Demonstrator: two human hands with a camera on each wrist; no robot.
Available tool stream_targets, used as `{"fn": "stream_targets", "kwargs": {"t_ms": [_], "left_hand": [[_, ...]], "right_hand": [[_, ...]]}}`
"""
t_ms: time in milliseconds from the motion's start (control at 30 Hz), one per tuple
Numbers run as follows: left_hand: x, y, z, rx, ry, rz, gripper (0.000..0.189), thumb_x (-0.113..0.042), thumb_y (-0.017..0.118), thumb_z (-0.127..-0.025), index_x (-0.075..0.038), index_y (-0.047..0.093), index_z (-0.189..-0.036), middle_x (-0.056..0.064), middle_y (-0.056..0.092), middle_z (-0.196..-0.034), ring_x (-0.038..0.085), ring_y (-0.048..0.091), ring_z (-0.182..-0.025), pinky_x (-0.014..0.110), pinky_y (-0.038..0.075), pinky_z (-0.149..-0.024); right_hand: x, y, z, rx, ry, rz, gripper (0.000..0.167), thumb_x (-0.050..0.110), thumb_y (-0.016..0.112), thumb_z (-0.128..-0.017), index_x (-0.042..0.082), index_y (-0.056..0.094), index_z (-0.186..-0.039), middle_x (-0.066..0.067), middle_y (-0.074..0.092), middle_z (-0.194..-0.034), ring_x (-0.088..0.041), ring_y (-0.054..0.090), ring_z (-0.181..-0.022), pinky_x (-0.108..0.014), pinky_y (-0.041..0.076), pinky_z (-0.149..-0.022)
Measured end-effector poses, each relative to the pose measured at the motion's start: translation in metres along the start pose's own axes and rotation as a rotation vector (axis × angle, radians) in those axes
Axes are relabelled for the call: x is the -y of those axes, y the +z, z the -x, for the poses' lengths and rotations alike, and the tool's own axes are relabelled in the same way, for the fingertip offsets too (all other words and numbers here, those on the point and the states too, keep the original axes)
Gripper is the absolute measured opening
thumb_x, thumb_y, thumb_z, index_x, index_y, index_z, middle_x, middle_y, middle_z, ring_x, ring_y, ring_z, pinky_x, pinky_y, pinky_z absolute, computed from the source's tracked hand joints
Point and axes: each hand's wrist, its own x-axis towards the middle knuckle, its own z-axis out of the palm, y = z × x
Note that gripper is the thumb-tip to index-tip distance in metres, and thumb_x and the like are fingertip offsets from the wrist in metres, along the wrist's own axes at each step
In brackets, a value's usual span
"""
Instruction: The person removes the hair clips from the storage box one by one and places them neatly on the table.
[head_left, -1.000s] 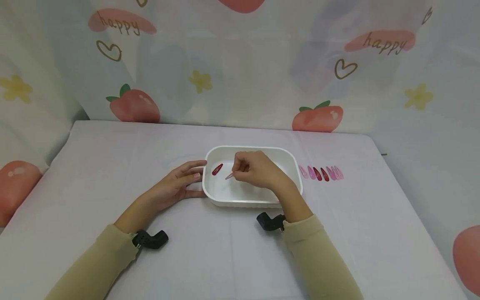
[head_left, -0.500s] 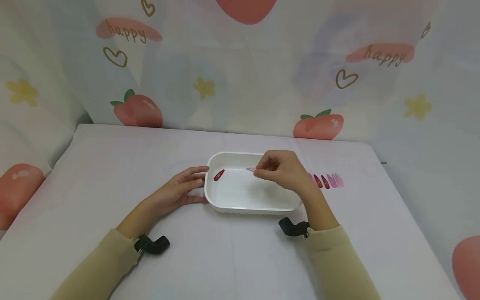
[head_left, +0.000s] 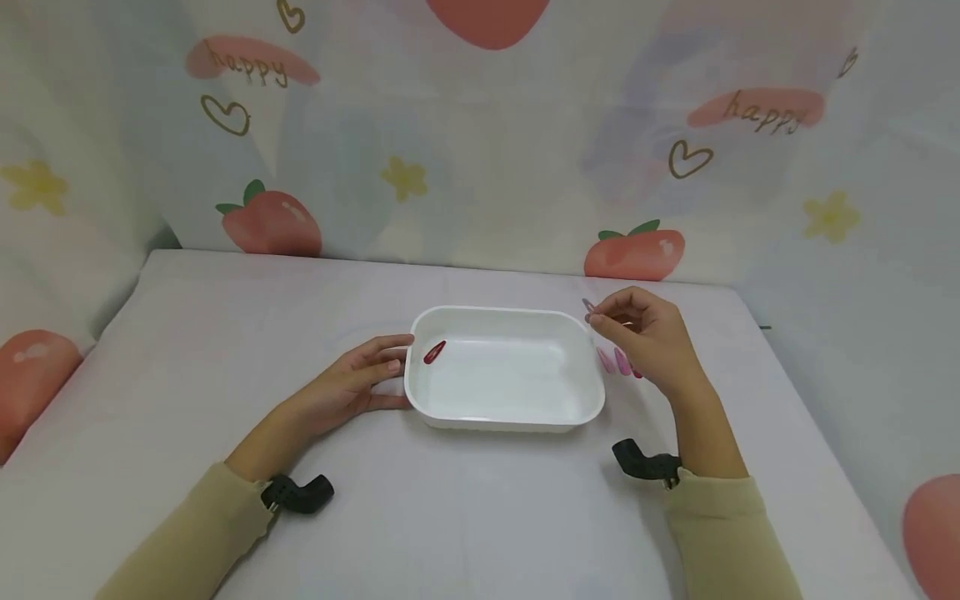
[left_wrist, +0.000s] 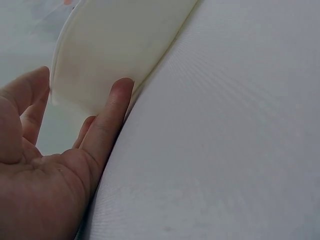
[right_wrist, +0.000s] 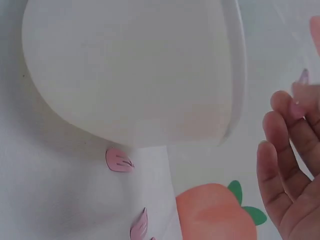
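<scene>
My left hand [head_left: 348,375] rests its straight fingers against the left end of a white plastic tray [head_left: 502,408]. In the left wrist view, one fingertip [left_wrist: 121,92] lies along the tray's outer wall. Inside the tray, near its left end, lies a red snap hair clip [head_left: 434,352]. Beyond the tray's right rim, my right hand [head_left: 652,342] is raised and pinches a pink snap hair clip [head_left: 588,306] between thumb and fingers. That pink clip [right_wrist: 297,109] also shows at the fingertips in the right wrist view.
Beside the tray's right end, pink hair clips [head_left: 622,362] lie on the white-covered table [head_left: 450,517]. A red clip's edge [head_left: 637,374] peeks out below my right hand, which hides the rest of the row. A fruit-printed curtain [head_left: 480,183] hangs behind the table.
My right hand has moved right with the pink hair clip, from over the tray to past its right rim. My left hand has stayed at the tray's left end.
</scene>
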Motion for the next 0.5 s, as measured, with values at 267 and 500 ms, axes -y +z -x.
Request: {"fn": "stream_targets", "kwargs": {"t_ms": [267,500], "left_hand": [[-0.0023,0.0021,-0.0023,-0.014,-0.007,-0.005,0.050,-0.012,0.053,-0.104,-0.012,0.037,-0.151,0.019,0.033,-0.153,0.036,0.042,-0.138,0.056,0.053,-0.097],[-0.0015,0.0020,0.0007,-0.007,-0.009,0.002,0.050,-0.010,0.051,-0.104,-0.011,0.036,-0.152,0.020,0.032,-0.154,0.037,0.041,-0.139,0.055,0.052,-0.097]], "right_hand": [[-0.0008,0.0012,-0.0033,-0.131,-0.055,-0.002,0.012,0.011,0.075,-0.088,0.000,0.070,-0.089,0.007,0.071,-0.091,-0.005,0.066,-0.082,-0.014,0.056,-0.073],[-0.0028,0.0009,-0.0027,-0.261,-0.054,-0.024,0.023,0.006,0.076,-0.087,0.005,0.072,-0.109,0.000,0.066,-0.088,-0.008,0.064,-0.078,-0.012,0.056,-0.071]]}}
